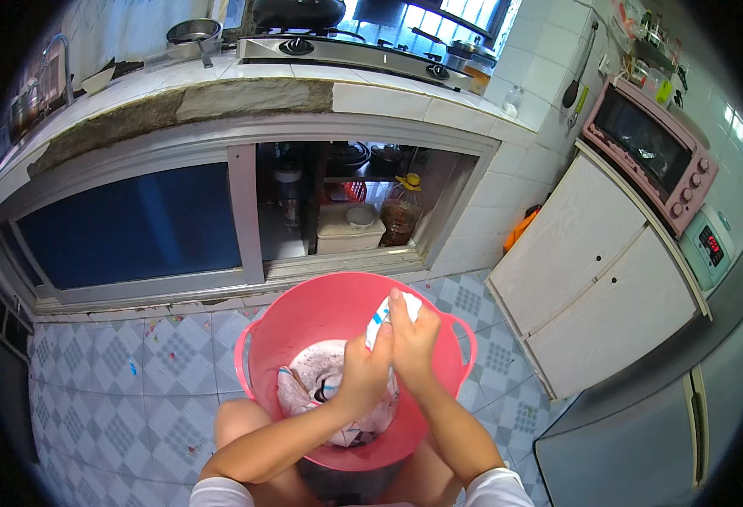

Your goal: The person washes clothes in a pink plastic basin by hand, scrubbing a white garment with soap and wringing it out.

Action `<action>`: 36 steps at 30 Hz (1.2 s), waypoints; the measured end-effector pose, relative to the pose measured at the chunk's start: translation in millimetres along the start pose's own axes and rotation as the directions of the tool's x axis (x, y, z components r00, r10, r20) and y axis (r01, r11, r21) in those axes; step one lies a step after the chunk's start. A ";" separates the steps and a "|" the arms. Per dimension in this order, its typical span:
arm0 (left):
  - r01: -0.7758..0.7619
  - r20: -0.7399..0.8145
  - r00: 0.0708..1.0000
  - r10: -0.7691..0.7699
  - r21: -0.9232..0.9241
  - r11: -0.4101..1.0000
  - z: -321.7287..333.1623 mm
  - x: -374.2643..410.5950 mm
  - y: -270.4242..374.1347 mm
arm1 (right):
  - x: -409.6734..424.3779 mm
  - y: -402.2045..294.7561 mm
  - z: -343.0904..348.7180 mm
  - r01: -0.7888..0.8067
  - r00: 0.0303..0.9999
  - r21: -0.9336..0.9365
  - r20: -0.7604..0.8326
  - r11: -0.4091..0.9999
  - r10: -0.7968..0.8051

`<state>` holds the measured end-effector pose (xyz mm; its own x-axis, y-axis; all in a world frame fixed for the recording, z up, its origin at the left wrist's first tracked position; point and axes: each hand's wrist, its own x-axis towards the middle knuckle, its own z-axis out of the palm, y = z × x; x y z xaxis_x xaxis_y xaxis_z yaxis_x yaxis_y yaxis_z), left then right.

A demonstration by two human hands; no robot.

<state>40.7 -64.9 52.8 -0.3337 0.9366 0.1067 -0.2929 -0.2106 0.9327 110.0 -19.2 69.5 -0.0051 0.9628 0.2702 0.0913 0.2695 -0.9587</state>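
Note:
A pink plastic tub (295, 317) with two side handles stands on the floor between the person's knees. Above its right half, my left hand (366, 367) and my right hand (413, 333) are closed close together on a bunched white cloth with blue marks (378, 322). The right hand is the farther one, at the cloth's upper end. Down in the tub lies more wet white fabric (292, 393) with coloured lines, in foamy water (321, 355). Part of the held cloth is hidden by the fingers.
Ahead is a tiled counter (378, 101) with a gas stove (352, 54); below it, a half-open sliding cabinet holds an oil bottle (400, 215). To the right stand a white cabinet (574, 253) bearing a pink oven (647, 149), and a grey refrigerator (631, 437). Patterned tiles (175, 361) cover the floor.

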 end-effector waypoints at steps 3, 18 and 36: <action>0.088 0.016 0.996 -0.088 -0.023 0.996 -8.6 14.5 7.8 | -33.6 -16.7 28.7 0.258 0.963 -0.066 -0.066 0.964 -0.262; -0.123 0.126 0.986 0.108 0.115 0.986 -2.7 -5.1 9.9 | -20.7 -18.7 14.8 0.007 0.994 0.232 -0.105 0.973 0.018; 0.076 0.134 0.988 -0.072 -0.029 0.997 -17.4 23.1 38.4 | 18.1 -28.4 -31.0 -0.288 0.941 0.497 0.306 0.818 0.145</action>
<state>6.2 -56.2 85.1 -0.1888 0.9783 0.0849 -0.3434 -0.1468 0.9276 138.2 -10.0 104.4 -0.2963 0.9510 0.0881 -0.4193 -0.0466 -0.9067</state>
